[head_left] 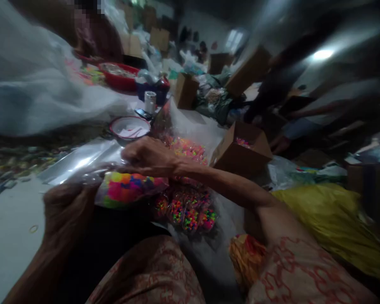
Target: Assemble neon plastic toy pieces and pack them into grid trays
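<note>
A clear plastic bag (123,190) filled with bright pink, yellow, blue and orange pieces hangs over my lap. My left hand (65,204) is closed on the twisted, bare plastic at the bag's left side. My right hand (150,155) is curled into a fist above the bag, gripping its upper plastic. Exactly how the fingers lie on the film is blurred. Just beyond, a white bowl with a red rim (129,128) holds white slips. Several filled clear bags (191,211) with small multicoloured pieces lie right of my hands.
An open cardboard box (243,147) stands at the right, near a yellow sack (329,223). Farther back are a red basin (122,78), a silver can (150,101) and a phone (143,113). Flat clear plastic film (79,160) lies at the left. Other people are nearby.
</note>
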`<state>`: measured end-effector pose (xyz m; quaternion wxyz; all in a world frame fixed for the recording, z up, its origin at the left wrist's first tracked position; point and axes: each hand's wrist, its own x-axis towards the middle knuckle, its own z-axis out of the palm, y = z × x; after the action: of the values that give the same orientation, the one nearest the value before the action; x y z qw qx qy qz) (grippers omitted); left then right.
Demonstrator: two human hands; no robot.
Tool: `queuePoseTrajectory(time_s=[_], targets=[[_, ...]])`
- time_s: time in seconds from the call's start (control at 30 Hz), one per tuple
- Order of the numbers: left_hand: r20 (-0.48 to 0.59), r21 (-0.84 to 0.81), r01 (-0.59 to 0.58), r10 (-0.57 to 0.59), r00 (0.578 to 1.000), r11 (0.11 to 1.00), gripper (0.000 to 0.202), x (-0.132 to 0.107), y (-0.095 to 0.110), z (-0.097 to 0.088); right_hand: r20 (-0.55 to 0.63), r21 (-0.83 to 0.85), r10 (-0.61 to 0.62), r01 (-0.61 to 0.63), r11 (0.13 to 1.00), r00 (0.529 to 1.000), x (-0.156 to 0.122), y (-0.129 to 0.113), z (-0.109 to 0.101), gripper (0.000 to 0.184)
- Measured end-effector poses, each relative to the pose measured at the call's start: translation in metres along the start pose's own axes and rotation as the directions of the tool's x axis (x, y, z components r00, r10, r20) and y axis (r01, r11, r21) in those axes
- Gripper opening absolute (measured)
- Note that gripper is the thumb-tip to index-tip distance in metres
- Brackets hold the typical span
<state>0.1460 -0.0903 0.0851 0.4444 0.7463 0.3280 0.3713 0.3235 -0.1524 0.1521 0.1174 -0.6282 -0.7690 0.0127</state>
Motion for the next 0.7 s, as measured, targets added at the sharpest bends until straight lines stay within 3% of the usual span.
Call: queuePoseTrajectory(time_s=[0.07,0.17,0.3,0.43,0.53,0.7], targets=[[0.243,0.004,0.01,-0.01,0.97,1.0,0.041,0.002,-0.01,0.011,0.041,0.067,0.049,-0.052,0.996,0.998,-0.023,0.027,0.019,0.031],[0.383,0.148,0.027,-0.082,0.92,0.989,0.055,0.007,-0.033,0.01,0.179,0.152,0.217,-0.244,0.958,0.96,-0.041,0.065,0.057,0.026],[0.283,0.265,0.192,-0.266,0.921,0.945,0.051,0.011,-0.066,-0.023,0.341,0.158,0.356,-0.426,0.891,0.87,-0.045,0.088,0.106,0.023],[0.09,0.277,0.328,-0.364,0.927,0.903,0.04,0.013,-0.091,-0.053,0.41,0.064,0.362,-0.422,0.904,0.837,-0.039,0.092,0.151,0.02],[-0.009,0.278,0.375,-0.388,0.922,0.885,0.036,0.014,-0.111,-0.059,0.466,0.041,0.309,-0.369,0.929,0.829,-0.022,0.096,0.187,0.01],[-0.061,0.28,0.391,-0.39,0.919,0.877,0.032,0.004,-0.15,-0.055,0.541,-0.011,0.233,-0.27,0.963,0.808,0.014,0.096,0.244,0.019]])
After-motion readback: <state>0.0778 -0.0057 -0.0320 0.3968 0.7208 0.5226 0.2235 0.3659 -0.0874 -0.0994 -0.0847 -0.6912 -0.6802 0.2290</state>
